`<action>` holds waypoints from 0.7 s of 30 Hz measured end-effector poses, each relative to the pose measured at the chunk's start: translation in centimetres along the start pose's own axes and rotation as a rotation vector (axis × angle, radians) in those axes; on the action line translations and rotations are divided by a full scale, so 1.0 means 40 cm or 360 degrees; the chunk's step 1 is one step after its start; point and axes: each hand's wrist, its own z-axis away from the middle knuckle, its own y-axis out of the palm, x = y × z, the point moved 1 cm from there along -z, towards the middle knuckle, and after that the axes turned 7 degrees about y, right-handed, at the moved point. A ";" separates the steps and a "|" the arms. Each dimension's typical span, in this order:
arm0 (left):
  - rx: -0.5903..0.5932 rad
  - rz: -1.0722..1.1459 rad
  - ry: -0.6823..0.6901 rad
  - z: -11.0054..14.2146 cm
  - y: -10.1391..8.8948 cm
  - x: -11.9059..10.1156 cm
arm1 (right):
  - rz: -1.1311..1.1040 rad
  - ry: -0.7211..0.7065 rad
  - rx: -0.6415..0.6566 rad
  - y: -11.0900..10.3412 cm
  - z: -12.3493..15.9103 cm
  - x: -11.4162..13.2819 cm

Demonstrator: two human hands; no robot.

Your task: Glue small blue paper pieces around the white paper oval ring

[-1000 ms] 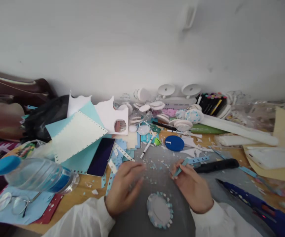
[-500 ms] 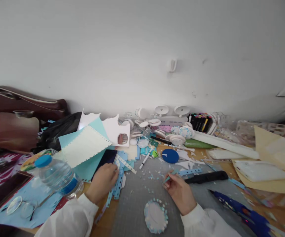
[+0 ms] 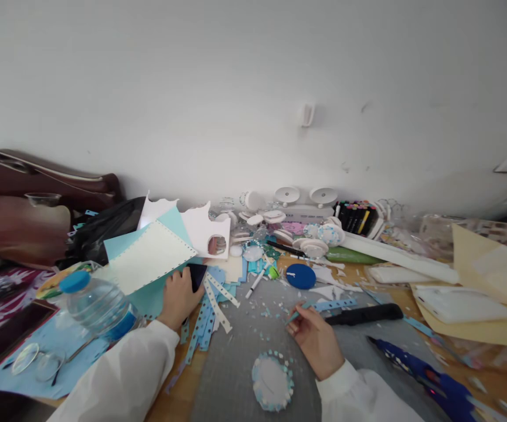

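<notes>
A dark flat rectangular phone, lying half under pale paper sheets toward the bench's left edge, is covered by the left hand, fingers laid over it. A thin light-blue paper strip is pinched in the right hand. Near the front edge, a round white disc is already rimmed with blue-white bits; loose scraps remain on the grey cutting mat.

Left hand covers phone; right hand pinches strip.

Water bottle, glasses (left side)
</notes>
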 end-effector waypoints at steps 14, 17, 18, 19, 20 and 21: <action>-0.0149 0.0334 0.0030 0.001 0.018 0.039 | -0.0031 0.0082 -0.0044 -0.004 0.003 0.002; -0.0259 0.0586 0.0098 0.030 0.019 0.075 | -0.0053 0.0107 -0.0057 -0.005 0.005 0.003; -0.0279 0.0659 0.0106 0.042 0.019 0.086 | -0.0061 0.0118 -0.0062 -0.006 0.004 0.004; -0.0294 0.0732 0.0106 0.054 0.020 0.097 | -0.0070 0.0128 -0.0067 -0.006 0.004 0.004; -0.0311 0.0816 0.0094 0.064 0.020 0.107 | -0.0076 0.0136 -0.0072 -0.008 0.003 0.004; -0.0333 0.0936 0.0063 0.074 0.020 0.116 | -0.0087 0.0144 -0.0079 -0.010 0.002 0.004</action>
